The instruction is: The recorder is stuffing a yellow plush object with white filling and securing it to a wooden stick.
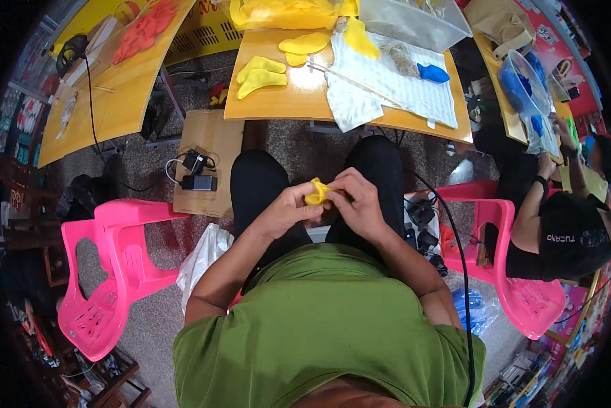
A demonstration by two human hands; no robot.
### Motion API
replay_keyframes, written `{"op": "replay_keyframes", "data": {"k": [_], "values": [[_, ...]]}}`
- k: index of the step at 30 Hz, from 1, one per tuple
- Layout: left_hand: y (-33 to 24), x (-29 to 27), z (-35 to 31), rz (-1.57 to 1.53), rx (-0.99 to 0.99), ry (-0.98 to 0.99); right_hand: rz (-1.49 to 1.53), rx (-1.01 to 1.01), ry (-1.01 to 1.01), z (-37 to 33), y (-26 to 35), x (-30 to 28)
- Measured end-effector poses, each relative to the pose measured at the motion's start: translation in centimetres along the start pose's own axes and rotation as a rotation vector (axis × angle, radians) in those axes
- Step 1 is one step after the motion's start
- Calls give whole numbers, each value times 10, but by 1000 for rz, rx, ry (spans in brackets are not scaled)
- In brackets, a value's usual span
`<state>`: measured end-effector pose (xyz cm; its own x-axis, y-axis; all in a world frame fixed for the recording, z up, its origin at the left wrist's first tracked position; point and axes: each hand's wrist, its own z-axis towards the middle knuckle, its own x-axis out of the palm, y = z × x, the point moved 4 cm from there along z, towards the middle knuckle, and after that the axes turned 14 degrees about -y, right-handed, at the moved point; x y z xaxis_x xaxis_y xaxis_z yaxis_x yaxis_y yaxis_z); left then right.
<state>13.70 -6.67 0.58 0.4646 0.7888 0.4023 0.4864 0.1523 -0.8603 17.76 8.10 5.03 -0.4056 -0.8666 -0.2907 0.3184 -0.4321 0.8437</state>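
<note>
Above my lap, both hands work close together on a small yellow fabric piece [317, 193]. My left hand [287, 212] pinches it between thumb and fingers, the cloth bunched at the fingertips. From the other side, my right hand [360, 206] has its bent fingers closed at the edge of the same piece. Beyond my knees, more yellow cloth pieces [261, 76] rest on the wooden table [265, 109]. A thin stick [360, 85] lies across a white cloth [421, 102], near a blue stuffed piece [433, 73] and greyish stuffing [400, 58].
A clear bin [414, 27] and a yellow-filled container [285, 17] stand at the table's far side. Pink chairs [115, 272] flank me. A black cable [463, 272] runs down my right side. Another person [564, 231] sits at the right, near a clear tub [523, 85].
</note>
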Motion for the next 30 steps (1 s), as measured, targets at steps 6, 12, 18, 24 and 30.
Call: {"op": "replay_keyframes", "data": {"k": [6,12,18,24,30], "values": [[1,-12,-2,37,147,-299,150,366,-98,-5,-20,5],[-12,-25,5,-20,215,-332,267,572,-40,-13,-22,2],[-3,-8,5,-269,339,-449,768,992,-266,-22,-37,17],[-9,22,1,-224,244,-396,826,1084,-245,-31,-29,33],[3,8,8,-142,276,-576,651,965,-115,-40,-23,45]]}}
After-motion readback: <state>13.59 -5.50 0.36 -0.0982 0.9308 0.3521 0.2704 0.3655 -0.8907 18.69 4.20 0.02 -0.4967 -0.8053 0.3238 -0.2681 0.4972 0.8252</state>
